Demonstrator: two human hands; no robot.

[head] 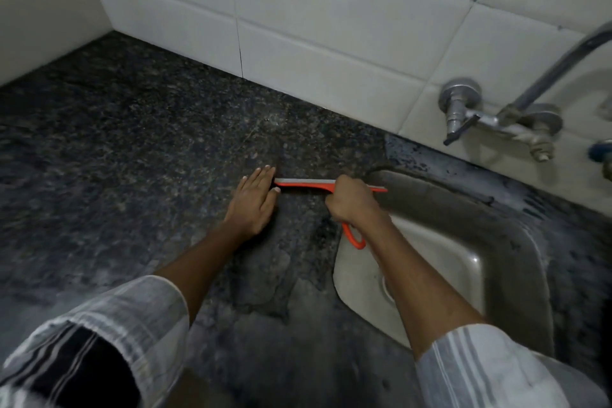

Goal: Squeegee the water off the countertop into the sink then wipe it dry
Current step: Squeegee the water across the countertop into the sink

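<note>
An orange squeegee with a pale blade lies edge-down on the dark speckled granite countertop, its right end reaching over the rim of the steel sink. My right hand is shut around its handle, whose orange loop sticks out below my wrist. My left hand rests flat on the counter, fingers together, touching the blade's left end. A wet film with a visible edge spreads on the counter in front of the squeegee, towards me.
White wall tiles run along the back and left of the counter. A metal tap with a pipe juts from the wall above the sink's far side. The sink drain shows beside my right forearm.
</note>
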